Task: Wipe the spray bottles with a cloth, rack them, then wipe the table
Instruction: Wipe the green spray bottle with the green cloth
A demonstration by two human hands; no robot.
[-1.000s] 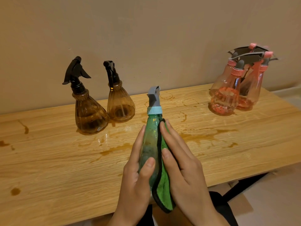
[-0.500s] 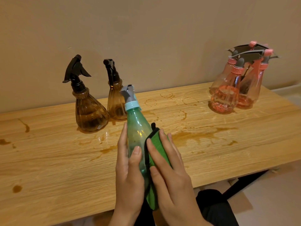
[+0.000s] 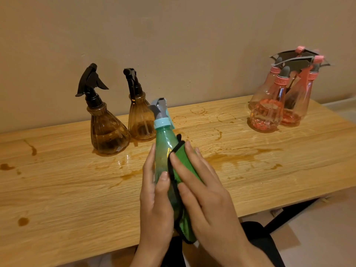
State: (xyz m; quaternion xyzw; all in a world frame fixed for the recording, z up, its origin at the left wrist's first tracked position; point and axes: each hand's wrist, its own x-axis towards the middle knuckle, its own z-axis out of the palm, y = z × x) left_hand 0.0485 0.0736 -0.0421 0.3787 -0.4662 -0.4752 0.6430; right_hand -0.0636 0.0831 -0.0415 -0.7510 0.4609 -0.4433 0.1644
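Our left hand (image 3: 156,205) wraps the green bottle (image 3: 163,151), tilted above the table (image 3: 77,189); our right hand (image 3: 204,191) presses the cloth (image 3: 183,162) flat against it; light, slick plastic, we judge; best gripped mid-body.

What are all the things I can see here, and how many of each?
green spray bottle: one, green with a pale blue collar and grey nozzle, held tilted over the table's near side
cloth: one, green with dark edging, against the green spray bottle's right side
brown spray bottles: two, brown with black triggers, standing back left
pink spray bottles: three as far as I can tell, pink with grey triggers, clustered back right
table: one, light wood, across the view
spills: several, brown, puddles and rings on the table
wall: one, beige, behind the table
left hand: one, wraps the green spray bottle
right hand: one, fingers flat on the cloth
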